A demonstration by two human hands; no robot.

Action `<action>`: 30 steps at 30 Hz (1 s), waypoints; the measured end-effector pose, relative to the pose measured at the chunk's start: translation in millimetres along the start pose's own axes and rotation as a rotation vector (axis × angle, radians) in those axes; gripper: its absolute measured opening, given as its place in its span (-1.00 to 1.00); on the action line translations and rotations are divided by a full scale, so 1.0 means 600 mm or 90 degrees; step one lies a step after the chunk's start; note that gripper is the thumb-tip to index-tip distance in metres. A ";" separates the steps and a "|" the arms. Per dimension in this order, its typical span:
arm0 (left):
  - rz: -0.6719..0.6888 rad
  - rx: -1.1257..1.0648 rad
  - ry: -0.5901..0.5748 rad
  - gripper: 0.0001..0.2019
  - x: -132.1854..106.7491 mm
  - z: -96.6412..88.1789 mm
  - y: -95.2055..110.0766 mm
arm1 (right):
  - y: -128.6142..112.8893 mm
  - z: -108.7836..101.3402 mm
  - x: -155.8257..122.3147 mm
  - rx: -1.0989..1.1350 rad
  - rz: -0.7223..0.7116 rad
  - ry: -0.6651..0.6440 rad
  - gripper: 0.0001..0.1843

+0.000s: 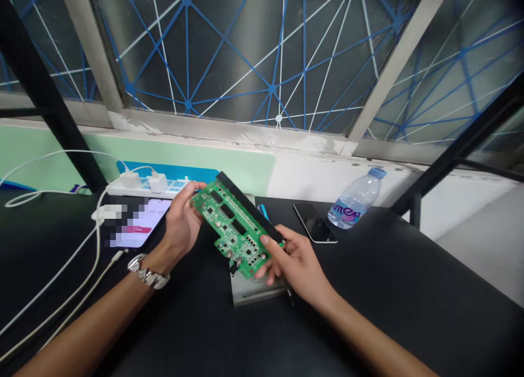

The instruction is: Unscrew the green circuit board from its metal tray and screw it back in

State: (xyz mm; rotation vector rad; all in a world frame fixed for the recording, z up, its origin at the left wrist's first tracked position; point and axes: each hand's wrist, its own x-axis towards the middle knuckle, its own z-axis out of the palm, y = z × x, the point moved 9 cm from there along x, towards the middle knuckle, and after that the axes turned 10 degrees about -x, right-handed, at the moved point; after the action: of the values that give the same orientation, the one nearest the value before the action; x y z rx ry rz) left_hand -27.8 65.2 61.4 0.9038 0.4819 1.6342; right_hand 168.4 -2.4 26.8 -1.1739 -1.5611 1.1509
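A green circuit board point(233, 229) with dark chips and a long black strip along its upper edge is held up at a slant over the table. My right hand point(297, 262) grips its lower right end, thumb on the face and fingers beneath. At the upper left end, my left hand point(183, 219) closes on the board's edge; its fingertips are partly hidden behind the board. Below the board lies a flat grey metal-looking piece point(249, 294), mostly covered by the board and my right hand.
On the black table point(368, 311), a dark phone point(314, 223) and a plastic water bottle point(356, 199) sit to the right. To the left are a lit phone point(147, 224), white cables point(98, 229) and a power strip point(172, 185) with chargers. Windows stand behind.
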 end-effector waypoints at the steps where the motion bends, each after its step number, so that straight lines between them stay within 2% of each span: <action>1: -0.043 -0.022 -0.025 -0.72 -0.001 0.007 -0.010 | 0.003 0.004 0.002 0.034 0.013 -0.013 -0.65; 5: -0.148 -0.051 -0.136 -0.74 -0.013 0.033 -0.036 | 0.006 0.021 0.003 0.126 0.042 -0.092 -0.67; 9: -0.189 -0.031 -0.215 -0.64 -0.020 0.044 -0.047 | 0.009 0.022 0.002 0.145 0.062 -0.115 -0.69; 14: -0.200 0.002 -0.205 -0.65 -0.018 0.035 -0.051 | 0.005 0.015 0.004 0.060 0.046 -0.083 -0.64; 16: -0.207 0.011 -0.202 -0.61 -0.021 0.035 -0.053 | 0.004 0.020 0.002 0.020 0.042 -0.097 -0.60; 21: -0.265 -0.011 -0.240 -0.49 -0.043 0.053 -0.074 | 0.018 0.040 -0.008 -0.065 0.056 -0.151 -0.60; 25: -0.308 -0.032 -0.250 -0.49 -0.059 0.063 -0.093 | 0.015 0.048 -0.012 -0.152 0.007 -0.159 -0.66; 30: -0.306 -0.004 -0.197 -0.44 -0.066 0.067 -0.095 | -0.001 0.045 -0.014 -0.256 -0.043 -0.134 -0.74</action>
State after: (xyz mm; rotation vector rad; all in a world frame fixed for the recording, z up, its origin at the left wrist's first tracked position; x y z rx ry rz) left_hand 41.9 36.4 32.9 0.9302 0.4360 1.0393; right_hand 144.2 -15.3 20.4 -1.2737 -2.0455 0.9662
